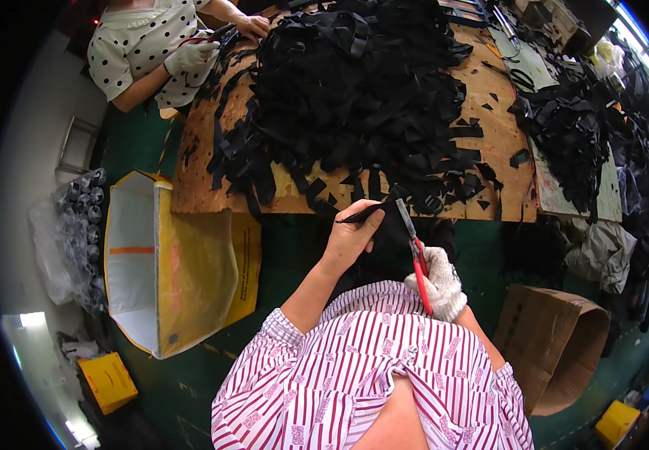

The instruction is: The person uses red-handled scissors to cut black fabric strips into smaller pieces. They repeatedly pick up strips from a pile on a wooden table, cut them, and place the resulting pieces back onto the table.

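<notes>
My bare left hand (353,236) pinches a black fabric strap (356,217) just off the table's front edge. In my right hand (440,283), which wears a white knit glove, is a pair of scissors (419,262) with red handles. Their metal blades point up and away, right beside the strap piece. Whether the blades touch the strap, I cannot tell. Beyond my hands, a large heap of black straps (354,90) covers much of the wooden table (500,142); some have buckles, and loose ends hang over the front edge.
Across the table's far left corner, a person in a dotted top (133,52) works with one gloved hand (191,56). A yellow bin (163,277) stands at left, a cardboard box (542,337) at right. More black straps (564,124) lie on the side table.
</notes>
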The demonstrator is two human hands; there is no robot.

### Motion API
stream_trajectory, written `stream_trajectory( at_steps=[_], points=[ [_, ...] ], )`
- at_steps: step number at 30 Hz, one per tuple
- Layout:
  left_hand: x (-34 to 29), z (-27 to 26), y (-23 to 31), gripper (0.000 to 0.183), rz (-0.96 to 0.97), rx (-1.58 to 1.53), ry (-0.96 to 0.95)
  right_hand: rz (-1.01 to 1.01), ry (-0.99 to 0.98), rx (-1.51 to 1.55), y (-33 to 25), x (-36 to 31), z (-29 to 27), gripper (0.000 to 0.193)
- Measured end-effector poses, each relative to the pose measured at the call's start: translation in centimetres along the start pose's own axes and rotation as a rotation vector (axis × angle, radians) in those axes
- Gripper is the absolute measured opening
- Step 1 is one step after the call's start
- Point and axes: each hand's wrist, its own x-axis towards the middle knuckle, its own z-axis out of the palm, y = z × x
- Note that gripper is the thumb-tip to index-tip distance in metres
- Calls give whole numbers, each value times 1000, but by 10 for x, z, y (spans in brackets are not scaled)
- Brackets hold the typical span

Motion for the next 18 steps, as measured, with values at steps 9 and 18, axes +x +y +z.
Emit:
stream_trajectory(
  at_steps=[9,18],
  points=[
    [0,7,-11,11,215,280,14,20,-79,76,11,5,0,41],
    [2,4,-15,10,234,301,39,32,-58,157,24,2,6,35]
  ],
)
